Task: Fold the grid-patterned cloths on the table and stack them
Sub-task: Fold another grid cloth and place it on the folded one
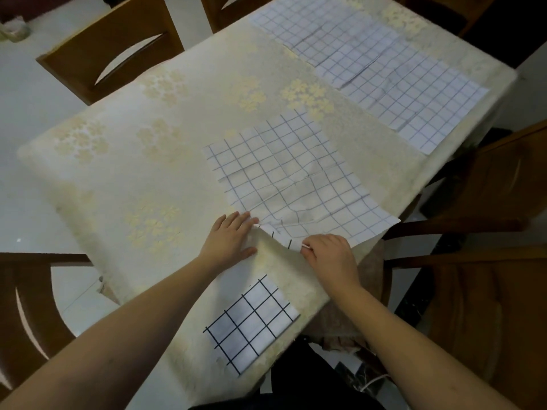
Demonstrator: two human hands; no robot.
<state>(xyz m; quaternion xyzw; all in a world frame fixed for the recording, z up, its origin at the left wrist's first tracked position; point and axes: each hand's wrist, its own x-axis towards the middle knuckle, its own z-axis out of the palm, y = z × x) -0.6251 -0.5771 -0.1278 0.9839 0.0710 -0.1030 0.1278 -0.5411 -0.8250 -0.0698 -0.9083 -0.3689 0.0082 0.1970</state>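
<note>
My left hand (229, 239) lies flat pinning the near edge of the unfolded cloth (291, 176) while my right hand (328, 251) pinches that edge, ready to lift it for the first fold.

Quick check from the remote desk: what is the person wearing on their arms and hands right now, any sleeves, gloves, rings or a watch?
Nothing is visible on them. The left hand and right hand are bare, with no gloves, rings or watch showing. Both forearms are uncovered as far as the frame's lower edge, so no sleeves show.
</note>
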